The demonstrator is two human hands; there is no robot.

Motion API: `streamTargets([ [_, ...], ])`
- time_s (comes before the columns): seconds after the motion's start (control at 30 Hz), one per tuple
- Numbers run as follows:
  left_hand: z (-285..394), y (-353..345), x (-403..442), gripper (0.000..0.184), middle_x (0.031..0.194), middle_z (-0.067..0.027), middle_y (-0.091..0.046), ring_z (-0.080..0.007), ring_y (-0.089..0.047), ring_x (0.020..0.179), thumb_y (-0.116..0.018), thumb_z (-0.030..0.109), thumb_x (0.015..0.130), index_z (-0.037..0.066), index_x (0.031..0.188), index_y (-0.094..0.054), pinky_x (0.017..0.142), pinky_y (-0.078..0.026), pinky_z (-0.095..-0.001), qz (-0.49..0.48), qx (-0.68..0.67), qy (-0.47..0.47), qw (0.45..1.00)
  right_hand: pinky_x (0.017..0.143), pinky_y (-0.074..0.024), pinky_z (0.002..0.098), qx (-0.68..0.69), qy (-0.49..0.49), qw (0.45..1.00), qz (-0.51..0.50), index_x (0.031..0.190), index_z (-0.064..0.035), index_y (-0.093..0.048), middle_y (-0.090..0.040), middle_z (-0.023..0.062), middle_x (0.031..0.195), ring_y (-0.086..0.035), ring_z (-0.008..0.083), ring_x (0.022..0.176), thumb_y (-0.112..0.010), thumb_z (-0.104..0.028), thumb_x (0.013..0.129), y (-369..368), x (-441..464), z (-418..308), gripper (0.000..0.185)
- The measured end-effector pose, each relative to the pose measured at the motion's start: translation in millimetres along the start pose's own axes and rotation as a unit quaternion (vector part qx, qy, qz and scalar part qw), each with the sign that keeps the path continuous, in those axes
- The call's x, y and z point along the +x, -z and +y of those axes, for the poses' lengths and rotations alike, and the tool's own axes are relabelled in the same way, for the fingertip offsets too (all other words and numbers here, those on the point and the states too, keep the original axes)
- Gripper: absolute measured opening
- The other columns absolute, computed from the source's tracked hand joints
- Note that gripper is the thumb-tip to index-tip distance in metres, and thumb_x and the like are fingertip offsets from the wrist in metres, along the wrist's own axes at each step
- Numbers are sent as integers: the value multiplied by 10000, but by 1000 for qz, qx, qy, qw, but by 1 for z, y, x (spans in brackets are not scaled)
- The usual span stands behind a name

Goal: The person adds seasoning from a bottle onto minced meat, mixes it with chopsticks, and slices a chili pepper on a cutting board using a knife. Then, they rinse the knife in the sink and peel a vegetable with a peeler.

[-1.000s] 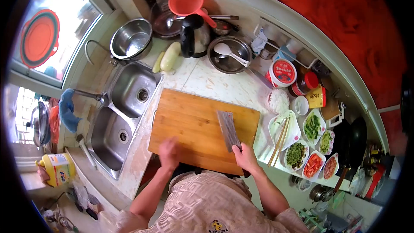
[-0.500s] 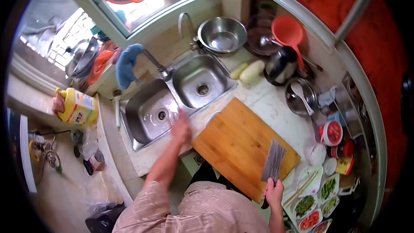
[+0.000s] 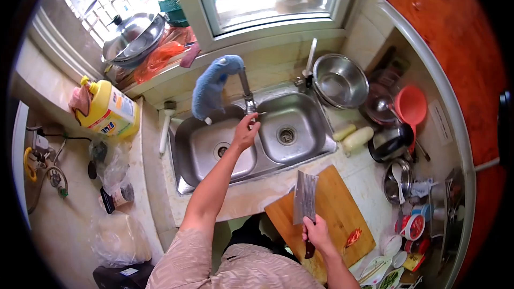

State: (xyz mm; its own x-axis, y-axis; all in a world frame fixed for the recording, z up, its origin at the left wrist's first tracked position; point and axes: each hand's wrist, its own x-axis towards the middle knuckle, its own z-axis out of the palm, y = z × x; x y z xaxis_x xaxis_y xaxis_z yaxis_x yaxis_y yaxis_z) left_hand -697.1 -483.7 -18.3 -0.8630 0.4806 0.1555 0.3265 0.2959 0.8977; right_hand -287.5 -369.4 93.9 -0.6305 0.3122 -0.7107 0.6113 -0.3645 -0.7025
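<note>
My left hand (image 3: 247, 130) reaches over the double sink (image 3: 184, 152), its fingers closed at the handle of the faucet (image 3: 249, 103), near the divider between the basins. A fluffy blue cloth (image 3: 210, 88) covers the faucet's spout. In my right hand (image 3: 317, 232) is a cleaver (image 3: 305, 198), gripped by its dark handle with the blade upright above the wooden cutting board (image 3: 342, 195). Red pepper pieces (image 3: 353, 237) lie on the board close to my right wrist.
Behind the board are two pale peeled vegetables (image 3: 357, 138) and a steel basin (image 3: 340, 81). A black-lidded pot (image 3: 392, 142) and red ladle (image 3: 411, 106) stand at right. Small dishes of cut vegetables (image 3: 391, 278) sit lower right. A yellow jug (image 3: 112, 109) is at left.
My left hand has moved from the sink's front edge to the faucet handle. The view has turned and shifted. My right hand still holds the cleaver, and the red pepper pieces now show.
</note>
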Motion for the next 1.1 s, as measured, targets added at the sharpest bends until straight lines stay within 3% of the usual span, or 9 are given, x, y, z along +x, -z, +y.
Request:
streamTargets([
  [0.1,-11,60,-4,269,1069,-51,-709,-146,-671,930,-608,309,1017,85,1151,-671,792,-539,-300,115,-344,235,902,460,-472,307,-3,-24,997,-79,931,-59,-517,-534,25,689,-528,121,510,-555,-180,1014,-47,43,-41,152],
  [0.2,-20,105,-7,266,1057,-65,-707,-150,-673,922,-628,321,1003,71,1073,-683,752,-538,-299,97,-434,245,861,469,-470,313,-38,-60,985,-158,952,-68,-517,-543,27,712,-527,123,524,-546,-203,1021,-96,110,-64,154],
  [0.47,-6,188,-26,207,1041,-27,-726,-87,-642,898,-645,135,984,33,1151,-711,808,-513,-250,223,-184,155,945,473,-482,305,-21,-123,960,-250,1024,-82,-485,-545,28,749,-531,118,542,-538,-218,1021,-216,200,-159,146],
  [0.57,-17,207,-59,241,1083,-66,-712,-115,-662,959,-627,144,998,27,1199,-691,818,-524,-267,275,-174,221,919,518,-520,368,-76,-79,965,-238,1045,-32,-524,-601,81,785,-624,183,608,-538,-195,989,-239,208,-180,174],
  [0.63,-41,211,-88,237,1080,-47,-703,-104,-653,947,-627,152,998,38,1195,-695,795,-518,-262,289,-170,244,910,551,-534,417,-353,156,901,-199,1046,-16,-550,-629,128,810,-666,256,652,-521,-162,971,-244,204,-177,166],
  [0.7,-50,213,-110,238,1071,-34,-697,-96,-646,939,-629,157,995,45,1193,-698,780,-513,-259,307,-162,268,899,629,-554,480,-535,357,754,-134,1056,2,-594,-654,195,867,-700,373,746,-536,-100,908,-246,192,-168,188],
  [0.83,-49,219,-137,243,1021,-26,-704,-79,-622,885,-658,154,965,34,1170,-709,743,-495,-239,345,-138,315,873,667,-555,481,-624,416,651,-120,1149,-6,-585,-635,192,939,-685,374,795,-639,-192,908,-240,166,-177,309],
  [0.93,-52,220,-143,244,1039,-50,-719,-108,-638,928,-665,135,945,22,1155,-716,815,-508,-253,356,-97,310,876,629,-561,422,-631,493,592,-94,1176,19,-589,-644,152,867,-690,320,730,-606,-49,826,-222,146,-184,357],
  [1.1,-66,181,-120,195,1091,-131,-736,-253,-682,1061,-666,129,918,30,1063,-751,970,-501,-350,292,66,196,934,623,-552,435,-656,403,638,-38,1198,-35,-609,-630,143,885,-673,314,761,-676,-177,856,-133,99,-161,376],
])
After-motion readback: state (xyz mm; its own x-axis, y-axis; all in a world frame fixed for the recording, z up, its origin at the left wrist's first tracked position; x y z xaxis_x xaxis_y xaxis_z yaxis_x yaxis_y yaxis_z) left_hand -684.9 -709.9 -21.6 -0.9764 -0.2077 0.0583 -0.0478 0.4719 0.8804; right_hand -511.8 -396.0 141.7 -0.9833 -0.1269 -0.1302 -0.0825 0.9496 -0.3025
